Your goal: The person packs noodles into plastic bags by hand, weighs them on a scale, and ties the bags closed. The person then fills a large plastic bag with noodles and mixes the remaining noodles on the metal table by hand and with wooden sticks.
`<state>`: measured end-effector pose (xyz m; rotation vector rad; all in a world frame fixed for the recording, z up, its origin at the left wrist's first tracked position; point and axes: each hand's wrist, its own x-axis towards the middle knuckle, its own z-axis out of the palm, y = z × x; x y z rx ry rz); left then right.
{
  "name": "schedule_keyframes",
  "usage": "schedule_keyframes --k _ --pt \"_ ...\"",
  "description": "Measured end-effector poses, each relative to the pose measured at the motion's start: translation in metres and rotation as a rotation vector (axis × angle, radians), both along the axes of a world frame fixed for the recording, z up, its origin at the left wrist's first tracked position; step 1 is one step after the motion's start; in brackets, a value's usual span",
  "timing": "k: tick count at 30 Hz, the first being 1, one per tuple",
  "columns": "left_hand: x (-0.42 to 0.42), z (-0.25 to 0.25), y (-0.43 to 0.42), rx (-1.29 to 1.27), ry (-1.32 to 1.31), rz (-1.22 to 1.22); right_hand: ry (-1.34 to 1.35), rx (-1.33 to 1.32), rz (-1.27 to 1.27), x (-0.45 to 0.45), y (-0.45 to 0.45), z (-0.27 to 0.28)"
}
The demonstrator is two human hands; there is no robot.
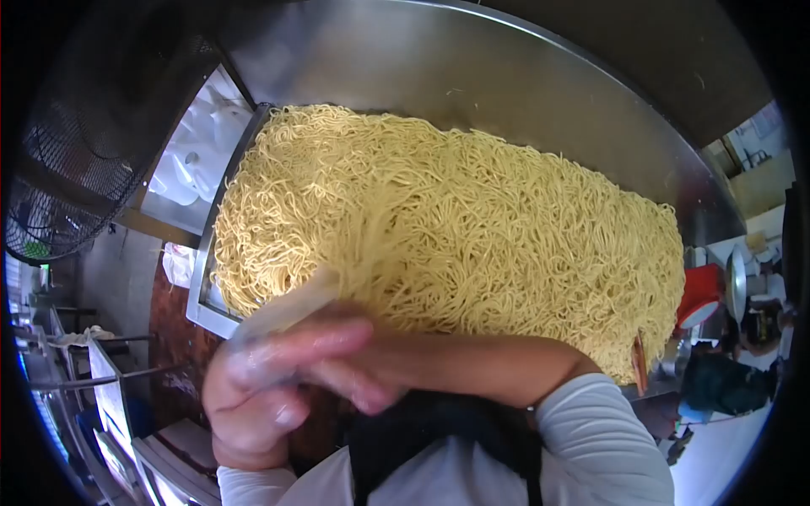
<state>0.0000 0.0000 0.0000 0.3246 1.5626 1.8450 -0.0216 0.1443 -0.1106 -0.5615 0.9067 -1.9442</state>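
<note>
A thick bed of pale yellow noodles (506, 228) fills a large metal tray (211, 320). My left hand (261, 371) is near the tray's front left, blurred, with a clear, wet-looking plastic film about it. Its fingers stretch to the right and stand apart. My right forearm reaches leftward along the front of the noodles, and the two hands cross. My right hand (325, 320) is mostly hidden and smeared by motion, so its fingers cannot be made out. Just beyond the hands, a streak of noodles is blurred.
A metal wall (506, 76) rises behind the tray. Brown wooden sticks (639, 363) lie at the tray's right end, near a red container (700, 295). On the left are a fan (72, 152) and clear plastic items (190, 164). My body is close to the front edge.
</note>
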Motion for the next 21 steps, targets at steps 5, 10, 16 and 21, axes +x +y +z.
schedule_keyframes --k 5,10,16,21 --pt "-0.024 -0.044 0.02 0.183 0.049 0.266 0.979 0.518 -0.472 0.019 -0.04 -0.079" --pt "-0.025 -0.122 0.034 -0.991 0.831 -0.259 0.033 0.931 -0.036 0.024 -0.048 -0.026" --pt "-0.039 -0.181 0.047 -1.028 0.663 -0.15 0.698 0.867 -0.089 0.059 -0.029 -0.075" --pt "-0.043 -0.134 0.04 -0.285 0.123 0.491 0.787 0.783 0.081 0.016 0.064 0.011"
